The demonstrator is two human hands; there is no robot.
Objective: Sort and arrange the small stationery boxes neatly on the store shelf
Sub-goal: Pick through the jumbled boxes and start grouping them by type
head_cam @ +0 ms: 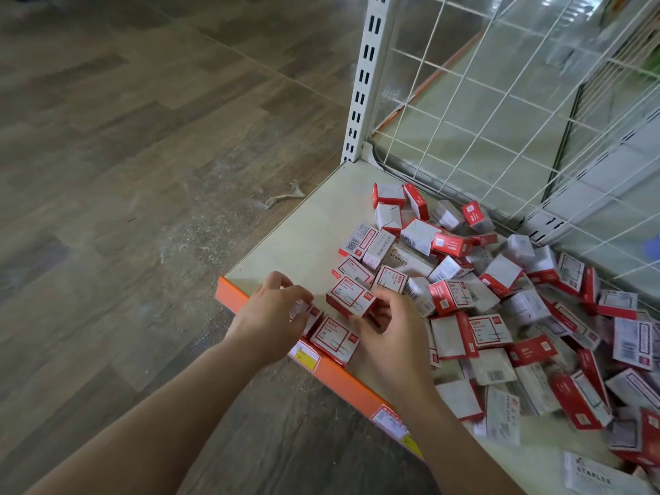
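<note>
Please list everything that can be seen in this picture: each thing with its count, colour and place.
small boxes: many, too many to count, red and white, in a loose pile on the shelf
box in right hand: one, red and white, at the shelf front
box by left hand: one, red and white, flat at the front edge
shelf: one, cream board with an orange front strip
price labels: at least two, yellow and white, on the orange strip
wire grid: one, white, behind the pile
slotted post: one, white, at the shelf corner
floor: brown wood pattern
left hand: touches a box
right hand: pinches a box
</note>
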